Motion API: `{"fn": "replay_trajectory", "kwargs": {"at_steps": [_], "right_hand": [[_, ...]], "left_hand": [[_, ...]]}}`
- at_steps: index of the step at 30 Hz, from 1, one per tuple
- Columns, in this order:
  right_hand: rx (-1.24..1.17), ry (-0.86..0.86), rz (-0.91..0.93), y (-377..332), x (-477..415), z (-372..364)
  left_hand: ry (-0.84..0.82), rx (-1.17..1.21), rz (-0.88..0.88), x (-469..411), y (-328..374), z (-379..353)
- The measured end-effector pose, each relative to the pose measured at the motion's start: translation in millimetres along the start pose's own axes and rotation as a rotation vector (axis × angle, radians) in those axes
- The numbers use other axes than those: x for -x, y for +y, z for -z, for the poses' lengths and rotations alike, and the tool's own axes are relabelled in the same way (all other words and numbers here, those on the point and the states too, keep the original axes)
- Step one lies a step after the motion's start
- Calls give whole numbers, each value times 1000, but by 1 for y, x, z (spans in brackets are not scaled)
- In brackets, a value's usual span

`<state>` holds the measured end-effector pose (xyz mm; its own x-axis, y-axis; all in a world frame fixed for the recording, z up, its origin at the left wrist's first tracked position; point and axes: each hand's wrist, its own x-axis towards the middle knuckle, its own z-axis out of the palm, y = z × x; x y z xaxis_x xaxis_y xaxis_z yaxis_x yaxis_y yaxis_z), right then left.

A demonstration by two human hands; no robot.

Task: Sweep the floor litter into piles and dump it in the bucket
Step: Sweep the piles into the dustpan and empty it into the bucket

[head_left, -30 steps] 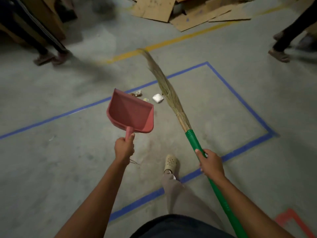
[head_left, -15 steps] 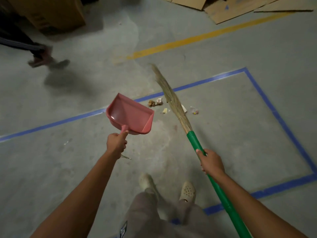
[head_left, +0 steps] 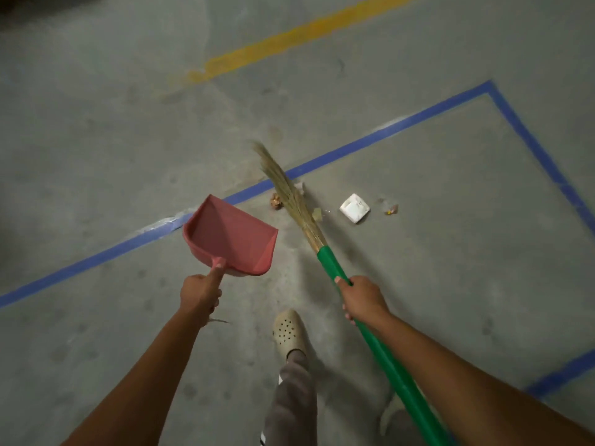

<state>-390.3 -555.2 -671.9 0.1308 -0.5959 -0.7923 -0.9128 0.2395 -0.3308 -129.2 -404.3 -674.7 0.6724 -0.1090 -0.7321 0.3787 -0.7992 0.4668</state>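
Note:
My left hand (head_left: pixel 200 292) grips the handle of a red dustpan (head_left: pixel 230 235), held above the floor with its mouth facing away from me. My right hand (head_left: pixel 362 299) grips the green handle of a straw broom (head_left: pixel 291 196), whose bristles reach forward over the litter. A white crumpled wrapper (head_left: pixel 354 208) lies right of the bristles. A brown crumpled scrap (head_left: pixel 276 201) sits left of them by the blue tape. Small bits (head_left: pixel 391 210) lie further right. No bucket is in view.
Blue tape (head_left: pixel 370 138) marks a rectangle on the grey concrete floor, and a yellow line (head_left: pixel 289 37) runs beyond it. My foot in a beige perforated clog (head_left: pixel 289 333) stands between my arms.
The view has come closer to the litter and tilted down; the cardboard and another person's feet have left the frame. The white wrapper now shows right of the broom. Both grips are unchanged.

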Motion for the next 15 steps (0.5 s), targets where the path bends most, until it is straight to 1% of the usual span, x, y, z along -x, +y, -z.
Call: {"fn": "replay_trajectory", "kwargs": {"at_steps": [4, 8, 10, 12, 15], "right_hand": [[9, -34, -21, -25, -87, -60], [126, -41, -5, -24, -169, -104], [153, -51, -26, -16, -199, -117], [131, -52, -75, 3, -220, -124], [73, -8, -158, 45, -227, -125]], "left_hand": [[23, -140, -28, -106, -3, -10], [36, -261, -58, -191, -9, -36], [45, -298, -74, -223, -11, -52], [46, -333, -108, -243, -13, -69], [22, -394, -170, -252, -13, -91]]}}
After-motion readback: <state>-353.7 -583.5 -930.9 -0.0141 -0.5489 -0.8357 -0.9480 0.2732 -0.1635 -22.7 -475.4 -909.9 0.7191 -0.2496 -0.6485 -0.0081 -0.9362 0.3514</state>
